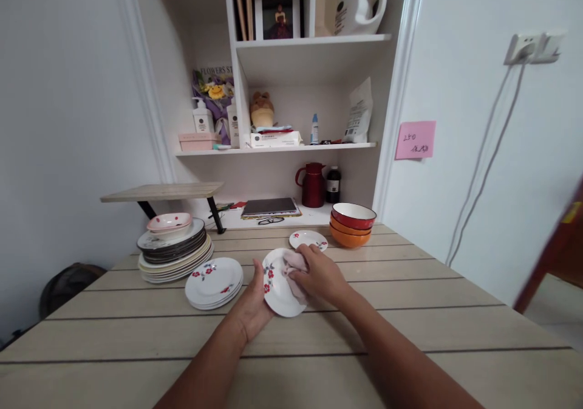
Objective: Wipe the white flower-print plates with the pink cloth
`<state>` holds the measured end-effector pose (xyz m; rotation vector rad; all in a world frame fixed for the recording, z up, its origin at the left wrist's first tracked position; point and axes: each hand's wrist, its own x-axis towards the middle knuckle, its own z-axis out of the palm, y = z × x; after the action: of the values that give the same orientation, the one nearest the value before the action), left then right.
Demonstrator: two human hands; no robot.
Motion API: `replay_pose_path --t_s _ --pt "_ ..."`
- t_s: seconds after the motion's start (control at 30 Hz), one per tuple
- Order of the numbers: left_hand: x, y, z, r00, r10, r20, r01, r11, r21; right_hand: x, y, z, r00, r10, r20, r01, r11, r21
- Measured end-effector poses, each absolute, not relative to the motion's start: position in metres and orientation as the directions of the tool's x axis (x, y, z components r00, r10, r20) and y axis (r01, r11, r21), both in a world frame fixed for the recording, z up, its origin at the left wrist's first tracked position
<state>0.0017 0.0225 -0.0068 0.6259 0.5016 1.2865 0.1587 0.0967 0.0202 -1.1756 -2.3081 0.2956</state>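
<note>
My left hand (255, 305) grips a white plate with red flowers (279, 296) by its left edge, thumb along the rim and fingers underneath. The plate is tilted above the table. My right hand (321, 275) is closed on a pale pinkish cloth (295, 262), pressed against the right part of the plate's face. Behind it, a matching flowered plate (303, 239) lies flat on the table. To the left of my left hand sits a short stack of the same flowered plates (214, 282).
Taller stacked plates (175, 262) at the left carry a red-dotted bowl (169, 223). Nested orange and red bowls (350, 230) stand at the right rear. Behind the slatted table (410, 318) are a small raised shelf (164, 191), a laptop (269, 206), glasses (271, 220) and a red jug (313, 185).
</note>
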Motion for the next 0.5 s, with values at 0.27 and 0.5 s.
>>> replay_pose_path --t_s 0.27,0.5 --pt "0.002 0.020 -0.005 0.173 0.985 -0.016 -0.693 0.133 0.709 0.150 0.062 0.025 -0.751 0.582 0.313 0.456 0.799 -0.393" --pt "0.004 0.019 -0.004 0.219 0.975 0.042 -0.697 0.126 0.706 0.140 0.073 0.024 -0.531 0.670 0.519 0.447 0.742 -0.500"
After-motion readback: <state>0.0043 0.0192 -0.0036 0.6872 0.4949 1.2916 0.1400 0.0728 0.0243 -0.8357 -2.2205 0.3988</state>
